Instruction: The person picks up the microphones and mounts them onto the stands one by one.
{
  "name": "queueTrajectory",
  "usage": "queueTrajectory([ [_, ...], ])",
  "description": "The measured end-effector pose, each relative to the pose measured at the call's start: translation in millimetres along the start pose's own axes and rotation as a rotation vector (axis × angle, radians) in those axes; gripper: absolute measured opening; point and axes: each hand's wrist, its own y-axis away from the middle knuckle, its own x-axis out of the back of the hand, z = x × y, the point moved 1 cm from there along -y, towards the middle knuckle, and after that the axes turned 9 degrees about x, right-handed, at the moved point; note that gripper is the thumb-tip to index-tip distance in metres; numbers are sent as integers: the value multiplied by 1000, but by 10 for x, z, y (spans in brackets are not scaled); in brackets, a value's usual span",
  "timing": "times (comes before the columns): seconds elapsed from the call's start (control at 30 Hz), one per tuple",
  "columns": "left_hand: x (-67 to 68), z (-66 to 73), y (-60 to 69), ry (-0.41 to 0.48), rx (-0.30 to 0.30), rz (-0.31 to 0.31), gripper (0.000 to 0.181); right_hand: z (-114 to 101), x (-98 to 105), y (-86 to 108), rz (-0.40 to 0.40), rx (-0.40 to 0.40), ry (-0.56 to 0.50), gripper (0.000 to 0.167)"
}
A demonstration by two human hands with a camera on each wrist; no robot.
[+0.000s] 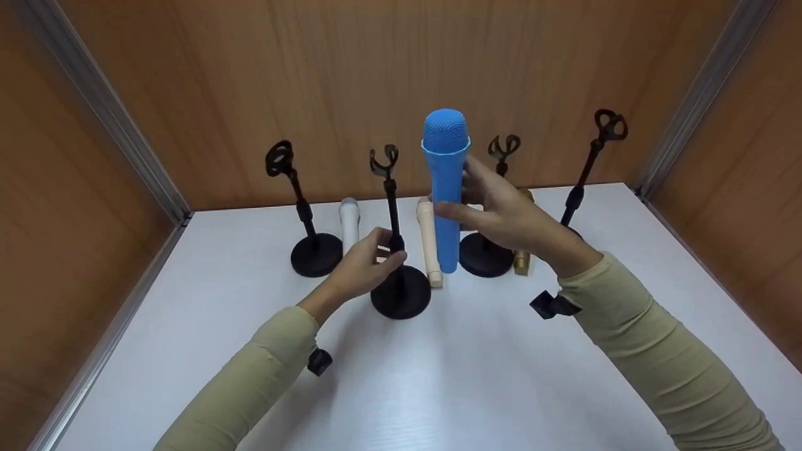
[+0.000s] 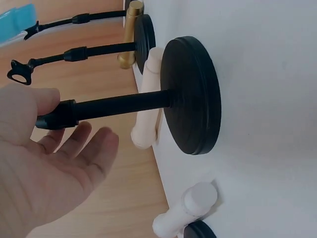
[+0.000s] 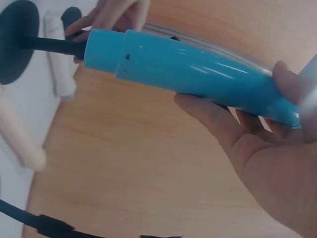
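Observation:
A blue microphone (image 1: 446, 181) stands upright in the air, head up, gripped around its body by my right hand (image 1: 510, 210); the right wrist view shows the thumb and fingers around the blue body (image 3: 188, 69). My left hand (image 1: 360, 266) pinches the pole of a black stand (image 1: 401, 293) at its collar, between thumb and fingers; in the left wrist view this hand (image 2: 59, 158) has its other fingers loosely bent below the pole (image 2: 121, 104). The stand's clip (image 1: 384, 161) holds nothing and is left of the blue microphone in the head view.
Black stands are at the left (image 1: 316, 255), right of centre (image 1: 486, 255) and far right (image 1: 583, 181). A white microphone (image 1: 349, 222), a cream one (image 1: 430, 241) and a gold one (image 1: 522, 262) lie on the white table (image 1: 401, 388). Wooden panels (image 1: 351, 75) enclose it.

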Motion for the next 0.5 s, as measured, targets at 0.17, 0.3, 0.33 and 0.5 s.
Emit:
queueTrajectory([
  [0.17,81,77,14,49,-93,50,44,-236,52,-80,68,176,47,76],
  [0.3,107,152,4,88,-182,78,44,-372,59,-171,123,323,-10,66],
  [0.33,105,165,0,91,-191,84,43,-394,58,-194,130,350,-22,65],
  [0.5,57,179,-32,98,-205,94,43,-457,35,-290,176,474,-42,61],
])
